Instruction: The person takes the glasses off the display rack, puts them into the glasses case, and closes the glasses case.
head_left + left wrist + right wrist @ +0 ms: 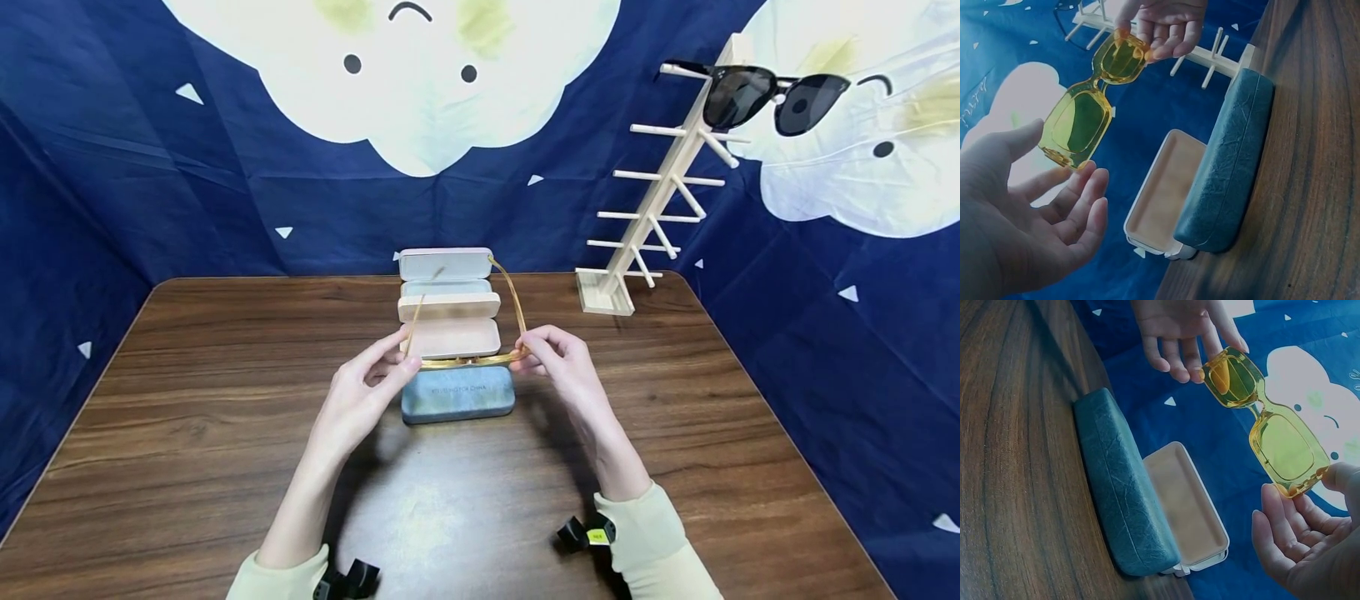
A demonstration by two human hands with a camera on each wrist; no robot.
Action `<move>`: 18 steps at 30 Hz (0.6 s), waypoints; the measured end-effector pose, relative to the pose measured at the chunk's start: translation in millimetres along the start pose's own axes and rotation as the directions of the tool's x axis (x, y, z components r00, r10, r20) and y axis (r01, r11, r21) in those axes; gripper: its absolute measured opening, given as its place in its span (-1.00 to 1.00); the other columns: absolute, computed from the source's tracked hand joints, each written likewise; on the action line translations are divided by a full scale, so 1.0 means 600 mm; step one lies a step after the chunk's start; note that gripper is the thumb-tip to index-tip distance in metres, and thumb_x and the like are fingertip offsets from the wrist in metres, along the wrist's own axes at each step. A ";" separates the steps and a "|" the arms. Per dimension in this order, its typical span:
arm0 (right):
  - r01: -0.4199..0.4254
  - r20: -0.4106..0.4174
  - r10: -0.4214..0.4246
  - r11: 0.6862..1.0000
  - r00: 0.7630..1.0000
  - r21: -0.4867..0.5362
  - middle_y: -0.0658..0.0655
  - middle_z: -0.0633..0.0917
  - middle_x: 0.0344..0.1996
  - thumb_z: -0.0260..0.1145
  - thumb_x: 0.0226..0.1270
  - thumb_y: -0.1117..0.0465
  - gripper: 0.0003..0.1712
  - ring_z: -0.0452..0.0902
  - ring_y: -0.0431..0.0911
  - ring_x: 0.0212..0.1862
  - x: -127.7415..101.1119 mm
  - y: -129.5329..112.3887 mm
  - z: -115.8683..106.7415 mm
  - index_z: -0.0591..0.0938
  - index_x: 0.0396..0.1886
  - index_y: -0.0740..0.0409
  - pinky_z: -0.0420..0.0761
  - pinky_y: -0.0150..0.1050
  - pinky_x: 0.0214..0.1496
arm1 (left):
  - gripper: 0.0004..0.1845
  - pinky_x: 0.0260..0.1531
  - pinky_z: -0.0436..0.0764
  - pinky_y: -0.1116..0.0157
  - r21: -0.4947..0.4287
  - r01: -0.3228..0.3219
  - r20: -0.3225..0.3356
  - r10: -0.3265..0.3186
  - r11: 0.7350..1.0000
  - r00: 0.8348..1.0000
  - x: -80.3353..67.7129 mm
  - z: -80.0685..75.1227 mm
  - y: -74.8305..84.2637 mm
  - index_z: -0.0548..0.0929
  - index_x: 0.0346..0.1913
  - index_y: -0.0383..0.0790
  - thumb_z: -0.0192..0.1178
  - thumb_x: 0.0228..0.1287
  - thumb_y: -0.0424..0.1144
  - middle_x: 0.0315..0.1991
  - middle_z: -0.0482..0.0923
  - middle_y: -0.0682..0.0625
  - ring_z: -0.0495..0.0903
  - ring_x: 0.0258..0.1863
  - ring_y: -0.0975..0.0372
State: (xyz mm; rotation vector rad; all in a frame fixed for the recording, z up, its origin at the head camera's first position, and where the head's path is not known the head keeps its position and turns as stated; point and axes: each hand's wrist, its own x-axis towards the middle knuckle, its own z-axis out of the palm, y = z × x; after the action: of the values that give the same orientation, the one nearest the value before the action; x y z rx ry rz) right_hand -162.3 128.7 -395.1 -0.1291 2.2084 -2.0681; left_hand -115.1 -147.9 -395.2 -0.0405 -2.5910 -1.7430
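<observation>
Yellow sunglasses [465,360] pinched at both hinge ends, left hand [367,387] and right hand [562,367], temples unfolded, above the open glasses case [456,367]. Looks like the folding step; next move likely needs each temple swung inward.

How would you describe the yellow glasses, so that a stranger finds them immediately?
Look at the middle of the wooden table, just above the closed grey-blue case. Both hands hold the yellow glasses there, one at each end. Unlike the dark sunglasses on the rack, their frame and lenses are transparent yellow.

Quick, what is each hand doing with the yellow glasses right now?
Left hand: pinches one end of the yellow glasses with its fingertips.
Right hand: pinches the other end.
</observation>
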 end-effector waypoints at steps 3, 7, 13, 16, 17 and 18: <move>-0.001 0.003 0.001 1.000 1.000 0.010 0.01 0.72 -0.32 0.18 0.58 0.18 -0.73 0.77 -0.15 -0.32 0.001 0.000 -0.002 0.62 -0.12 0.36 0.77 -0.14 0.01 | -0.47 -0.02 0.56 0.48 0.021 -0.014 -0.001 0.014 1.000 1.000 0.000 0.002 0.000 0.53 0.43 0.10 0.26 0.46 0.04 0.03 0.68 -0.09 0.66 -0.07 0.25; -0.001 0.006 0.001 1.000 1.000 0.008 0.01 0.71 -0.31 0.18 0.58 0.18 -0.73 0.77 -0.14 -0.32 0.002 -0.002 -0.001 0.62 -0.11 0.36 0.77 -0.23 -0.04 | -0.47 -0.04 0.54 0.50 0.021 -0.021 -0.007 0.021 1.000 1.000 0.000 0.002 0.000 0.54 0.43 0.08 0.26 0.46 0.02 0.02 0.69 -0.10 0.66 -0.08 0.26; -0.007 -0.001 0.007 1.000 1.000 0.006 0.01 0.71 -0.30 0.18 0.58 0.18 -0.72 0.77 -0.14 -0.33 0.001 -0.003 0.000 0.62 -0.10 0.37 0.77 -0.25 -0.05 | -0.49 -0.05 0.55 0.50 0.023 -0.034 -0.008 0.034 0.999 0.999 0.001 0.002 -0.002 0.55 0.41 0.08 0.27 0.46 0.02 0.01 0.70 -0.09 0.67 -0.10 0.30; -0.010 -0.003 0.010 1.000 1.000 0.008 0.01 0.71 -0.30 0.18 0.57 0.19 -0.73 0.76 -0.15 -0.33 0.001 -0.003 0.000 0.62 -0.11 0.36 0.77 -0.25 -0.05 | -0.50 -0.05 0.56 0.50 0.023 -0.043 -0.010 0.043 0.999 0.999 0.001 0.003 -0.003 0.57 0.40 0.07 0.27 0.45 0.01 0.01 0.71 -0.08 0.67 -0.11 0.35; -0.010 -0.003 0.010 1.000 1.000 0.009 0.02 0.71 -0.30 0.18 0.57 0.19 -0.73 0.76 -0.15 -0.33 0.001 -0.003 0.000 0.62 -0.12 0.36 0.77 -0.25 -0.05 | -0.50 -0.05 0.56 0.51 0.021 -0.047 -0.010 0.047 0.999 0.999 0.001 0.003 -0.004 0.58 0.39 0.07 0.27 0.45 0.01 0.01 0.71 -0.08 0.66 -0.11 0.37; -0.010 -0.004 0.010 1.000 1.000 0.008 0.02 0.71 -0.30 0.18 0.57 0.19 -0.73 0.76 -0.16 -0.33 0.000 -0.003 0.000 0.61 -0.12 0.36 0.77 -0.25 -0.04 | -0.51 -0.05 0.57 0.51 0.017 -0.050 -0.011 0.051 0.999 0.999 0.001 0.003 -0.004 0.58 0.39 0.06 0.27 0.45 0.00 0.01 0.71 -0.08 0.66 -0.12 0.40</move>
State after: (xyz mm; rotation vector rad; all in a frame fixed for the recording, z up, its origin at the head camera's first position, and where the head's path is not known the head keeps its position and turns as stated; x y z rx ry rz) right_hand -162.5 128.7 -393.0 -0.1135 2.1976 -2.0739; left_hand -116.0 -146.8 -398.2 -0.0945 -2.5728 -1.7000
